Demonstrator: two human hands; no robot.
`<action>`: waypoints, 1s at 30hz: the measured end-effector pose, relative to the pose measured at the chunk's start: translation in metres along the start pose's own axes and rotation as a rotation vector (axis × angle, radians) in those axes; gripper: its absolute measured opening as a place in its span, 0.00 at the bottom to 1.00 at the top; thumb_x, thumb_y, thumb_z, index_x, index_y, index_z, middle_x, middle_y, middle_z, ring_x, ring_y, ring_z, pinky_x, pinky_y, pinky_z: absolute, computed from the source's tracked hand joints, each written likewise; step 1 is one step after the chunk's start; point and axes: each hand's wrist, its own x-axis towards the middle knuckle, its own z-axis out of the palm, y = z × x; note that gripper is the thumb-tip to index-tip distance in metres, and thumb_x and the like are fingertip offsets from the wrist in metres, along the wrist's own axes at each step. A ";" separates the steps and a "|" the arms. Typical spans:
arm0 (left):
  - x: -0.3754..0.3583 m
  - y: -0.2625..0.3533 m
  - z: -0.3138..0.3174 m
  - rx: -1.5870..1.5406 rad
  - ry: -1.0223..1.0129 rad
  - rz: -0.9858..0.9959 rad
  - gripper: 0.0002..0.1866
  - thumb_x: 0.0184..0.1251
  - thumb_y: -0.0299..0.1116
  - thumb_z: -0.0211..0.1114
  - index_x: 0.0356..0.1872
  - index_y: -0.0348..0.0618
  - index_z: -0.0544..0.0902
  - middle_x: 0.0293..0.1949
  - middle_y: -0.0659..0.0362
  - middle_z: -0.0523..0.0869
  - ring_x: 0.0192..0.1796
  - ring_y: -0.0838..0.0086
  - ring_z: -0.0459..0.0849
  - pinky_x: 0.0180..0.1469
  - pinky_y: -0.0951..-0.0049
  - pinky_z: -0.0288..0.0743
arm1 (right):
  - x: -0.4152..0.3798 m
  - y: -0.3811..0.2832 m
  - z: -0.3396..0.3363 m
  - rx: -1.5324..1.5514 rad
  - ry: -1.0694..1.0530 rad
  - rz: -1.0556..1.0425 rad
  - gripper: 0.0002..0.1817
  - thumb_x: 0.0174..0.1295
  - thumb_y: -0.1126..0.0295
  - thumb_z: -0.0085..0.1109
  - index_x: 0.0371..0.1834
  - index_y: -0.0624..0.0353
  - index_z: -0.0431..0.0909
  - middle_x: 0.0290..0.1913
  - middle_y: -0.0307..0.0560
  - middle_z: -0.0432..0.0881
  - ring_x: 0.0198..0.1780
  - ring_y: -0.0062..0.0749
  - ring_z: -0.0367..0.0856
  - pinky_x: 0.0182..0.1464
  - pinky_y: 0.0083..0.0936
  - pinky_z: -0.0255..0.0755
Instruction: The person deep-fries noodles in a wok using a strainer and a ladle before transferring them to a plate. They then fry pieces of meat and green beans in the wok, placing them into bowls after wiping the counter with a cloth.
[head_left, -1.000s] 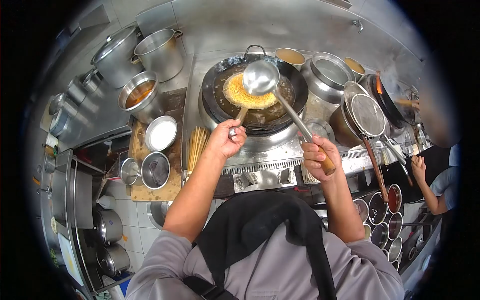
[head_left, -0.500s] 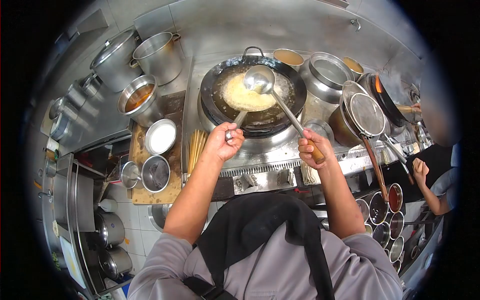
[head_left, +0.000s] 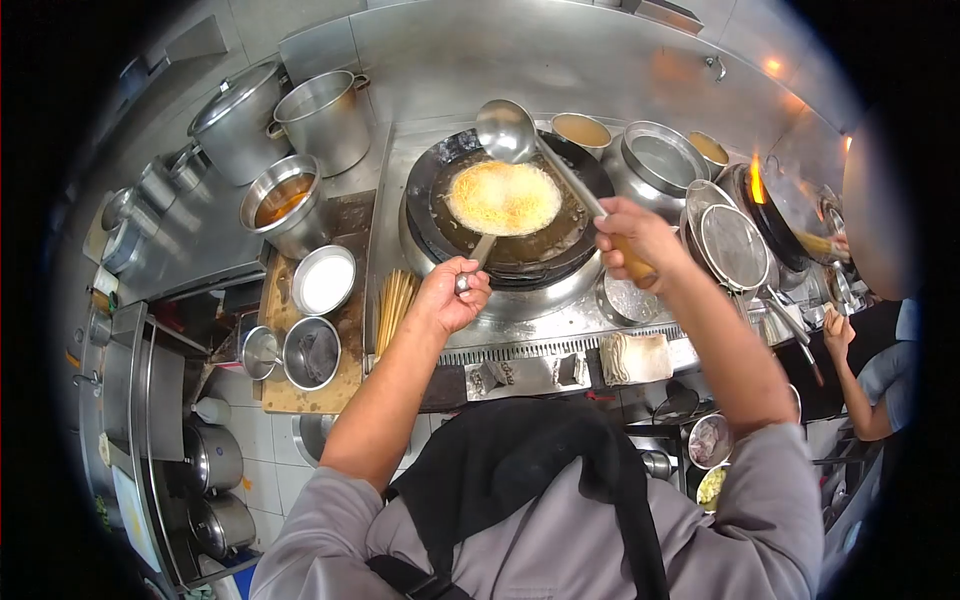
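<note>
A black wok (head_left: 425,175) holds bubbling oil and a round mass of golden, noodle-like food (head_left: 505,198). My left hand (head_left: 452,296) is closed around the metal handle of a strainer (head_left: 484,248), whose round head lies under the food in the wok. In my right hand (head_left: 643,242) is a ladle (head_left: 506,131), gripped by its wooden handle. The ladle's bowl hangs over the far side of the wok, beyond the food and apart from it.
Left of the wok stand bamboo sticks (head_left: 395,310), a bowl of white contents (head_left: 324,281) and a pot of reddish-brown liquid (head_left: 280,205). On the right are mesh strainers (head_left: 733,247), a folded cloth (head_left: 637,358) and another wok with flame (head_left: 757,182), near a co-worker's hand (head_left: 838,334).
My right hand has risen, carrying the ladle bowl away from the food toward the wok's far rim. The food looks more golden. My left hand keeps its grip. Flames at the other wok are larger.
</note>
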 end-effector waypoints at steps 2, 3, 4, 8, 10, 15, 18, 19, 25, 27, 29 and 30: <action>0.001 0.000 -0.001 -0.004 -0.009 -0.003 0.09 0.62 0.28 0.59 0.34 0.32 0.69 0.27 0.59 0.72 0.24 0.80 0.71 0.17 0.83 0.60 | 0.020 0.037 0.006 0.753 -0.243 0.072 0.11 0.67 0.69 0.55 0.48 0.53 0.66 0.26 0.39 0.73 0.20 0.21 0.70 0.20 0.23 0.68; 0.001 0.001 -0.001 -0.003 -0.015 -0.011 0.09 0.62 0.28 0.59 0.34 0.33 0.69 0.27 0.59 0.72 0.24 0.79 0.71 0.17 0.82 0.60 | 0.030 0.054 0.009 1.010 -0.319 0.159 0.07 0.68 0.68 0.53 0.44 0.52 0.67 0.26 0.39 0.74 0.19 0.22 0.70 0.19 0.25 0.66; 0.001 0.002 -0.002 0.003 -0.013 -0.011 0.09 0.62 0.28 0.59 0.34 0.33 0.69 0.27 0.59 0.72 0.24 0.79 0.71 0.17 0.82 0.60 | 0.038 0.072 0.009 1.015 -0.321 0.156 0.07 0.68 0.68 0.53 0.44 0.52 0.67 0.26 0.39 0.74 0.19 0.22 0.70 0.19 0.25 0.66; 0.004 -0.003 -0.004 0.020 -0.009 0.045 0.08 0.62 0.27 0.59 0.33 0.34 0.69 0.28 0.58 0.72 0.24 0.78 0.72 0.18 0.81 0.61 | 0.049 0.117 0.005 1.382 -0.349 0.334 0.03 0.70 0.66 0.51 0.41 0.51 0.70 0.24 0.39 0.75 0.18 0.24 0.70 0.18 0.25 0.61; 0.006 -0.002 -0.004 0.021 -0.006 0.070 0.08 0.62 0.27 0.59 0.33 0.34 0.69 0.28 0.57 0.72 0.24 0.78 0.72 0.18 0.81 0.61 | 0.040 0.108 0.008 1.130 -0.207 0.196 0.06 0.69 0.65 0.54 0.42 0.52 0.69 0.25 0.39 0.75 0.18 0.25 0.71 0.18 0.25 0.61; 0.008 0.000 -0.005 -0.013 0.019 0.031 0.07 0.62 0.24 0.59 0.33 0.39 0.69 0.28 0.55 0.74 0.24 0.77 0.73 0.17 0.81 0.61 | 0.032 0.104 0.033 0.087 0.233 -0.103 0.26 0.65 0.73 0.57 0.67 0.59 0.63 0.25 0.40 0.73 0.19 0.23 0.72 0.17 0.25 0.65; 0.006 0.000 -0.004 0.010 0.008 0.024 0.08 0.63 0.26 0.58 0.33 0.35 0.68 0.29 0.56 0.72 0.24 0.78 0.71 0.17 0.82 0.60 | 0.010 0.113 0.032 0.067 0.275 -0.231 0.25 0.64 0.74 0.58 0.64 0.58 0.64 0.24 0.40 0.74 0.17 0.24 0.71 0.17 0.23 0.64; 0.005 0.000 -0.004 0.006 0.009 0.022 0.08 0.63 0.26 0.58 0.33 0.35 0.68 0.29 0.56 0.72 0.24 0.78 0.71 0.17 0.82 0.60 | -0.011 0.098 0.032 0.183 0.248 -0.169 0.22 0.66 0.73 0.57 0.63 0.53 0.65 0.24 0.40 0.73 0.17 0.23 0.70 0.17 0.21 0.62; 0.009 -0.004 -0.002 0.007 0.017 0.048 0.07 0.63 0.26 0.57 0.34 0.35 0.68 0.29 0.56 0.72 0.24 0.78 0.71 0.17 0.81 0.60 | -0.047 0.101 -0.005 0.890 -0.136 0.015 0.11 0.70 0.70 0.53 0.54 0.44 0.69 0.26 0.42 0.73 0.17 0.22 0.67 0.18 0.21 0.59; 0.010 -0.005 -0.002 0.007 -0.004 0.043 0.07 0.63 0.26 0.57 0.34 0.36 0.67 0.29 0.56 0.73 0.24 0.78 0.72 0.17 0.81 0.60 | -0.038 0.112 -0.014 1.212 -0.347 0.152 0.09 0.70 0.69 0.54 0.49 0.42 0.69 0.26 0.41 0.74 0.18 0.21 0.69 0.19 0.21 0.61; 0.011 -0.006 -0.003 0.022 -0.011 0.059 0.07 0.63 0.26 0.57 0.34 0.36 0.67 0.29 0.56 0.73 0.24 0.78 0.72 0.17 0.81 0.61 | -0.033 0.124 -0.015 1.175 -0.276 0.182 0.09 0.70 0.69 0.55 0.50 0.42 0.69 0.26 0.41 0.75 0.18 0.20 0.69 0.19 0.21 0.60; 0.011 -0.007 -0.003 0.031 -0.029 0.065 0.07 0.63 0.25 0.57 0.34 0.36 0.67 0.29 0.56 0.73 0.24 0.77 0.72 0.17 0.81 0.61 | -0.031 0.125 -0.010 1.128 -0.192 0.208 0.10 0.70 0.69 0.55 0.50 0.41 0.69 0.26 0.40 0.75 0.18 0.20 0.69 0.19 0.21 0.60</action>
